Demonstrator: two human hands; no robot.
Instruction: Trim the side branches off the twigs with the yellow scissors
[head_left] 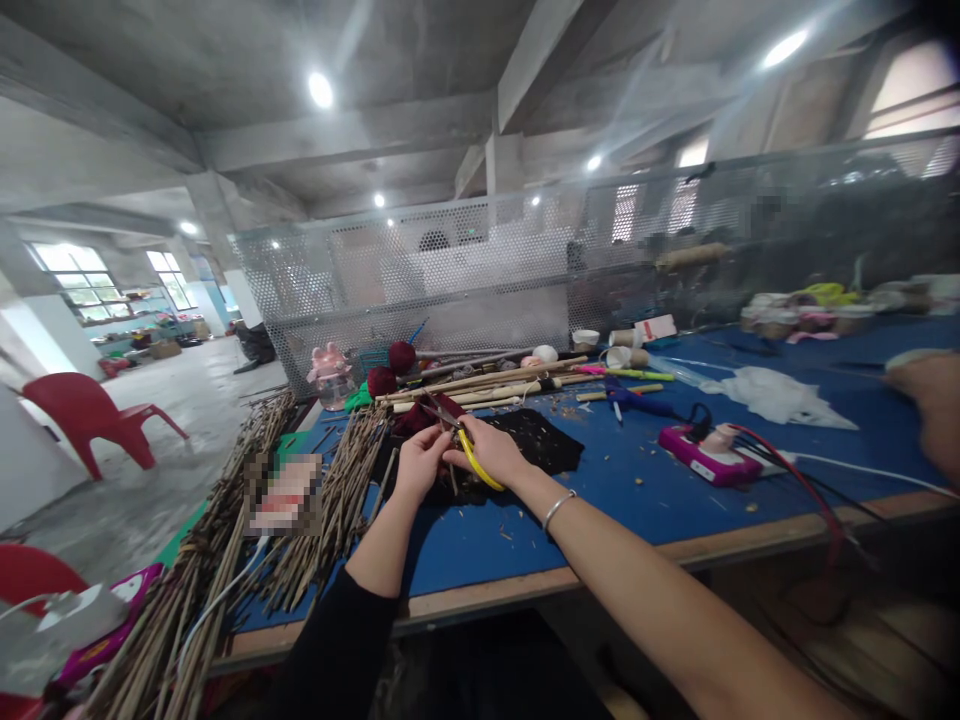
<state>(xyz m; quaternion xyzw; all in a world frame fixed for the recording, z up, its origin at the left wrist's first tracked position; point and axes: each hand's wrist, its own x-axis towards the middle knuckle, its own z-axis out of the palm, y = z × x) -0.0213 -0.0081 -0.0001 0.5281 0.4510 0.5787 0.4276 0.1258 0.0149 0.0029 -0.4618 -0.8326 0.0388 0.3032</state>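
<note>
My right hand (493, 448) is wrapped round yellow-handled scissors (477, 464), whose blades point away to the upper left. Close beside it, my left hand (421, 460) is closed in a pinch near the blades; what its fingers hold is too small to make out. Just beyond both hands lies some dark red material (409, 420). A black cloth (551, 442) with scraps on it spreads under and to the right of the hands. Thin brown twigs (349, 480) lie in a bundle to the left of my left hand.
Wooden sticks (495, 388) and dark red balls (403, 357) lie along the back. A blue glue gun (637, 400) and a purple power strip (709, 458) with cables are at right, near white plastic (784, 397). Another person's arm (934, 410) shows at the right edge.
</note>
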